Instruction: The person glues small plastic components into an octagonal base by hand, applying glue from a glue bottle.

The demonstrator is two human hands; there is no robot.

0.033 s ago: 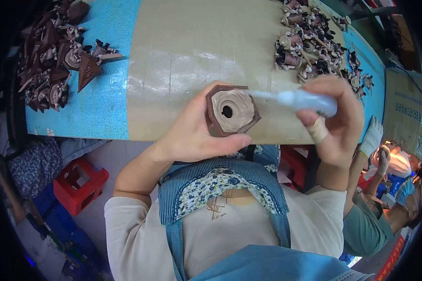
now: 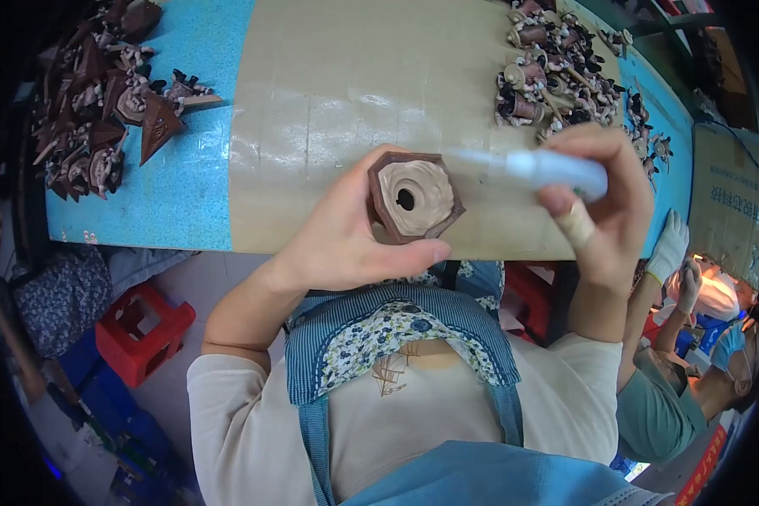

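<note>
A brown hexagonal piece (image 2: 430,190) with a beige, rippled hollow and a dark hole in its middle lies in my left hand (image 2: 337,232). The fingers wrap behind it and the thumb runs along its near edge. Between thumb and fingers my right hand (image 2: 622,219) grips a pale squeeze bottle (image 2: 561,171) with a long thin nozzle, tilted on its side. The nozzle, smeared by motion, points left at the piece's upper right rim. Whether it touches is not clear. A beige wrap covers part of my right thumb.
Brown pointed pieces with small figures (image 2: 101,110) are heaped on the table's blue left part. Several figures with barrel shapes (image 2: 557,67) crowd the far right. A red stool (image 2: 143,333) stands at lower left. To the right, a co-worker's gloved hand (image 2: 670,244) is near the table edge.
The squeeze bottle and my right hand have shifted slightly, the nozzle tip moving up from the piece's rim. The piece in my left hand has moved a touch left.
</note>
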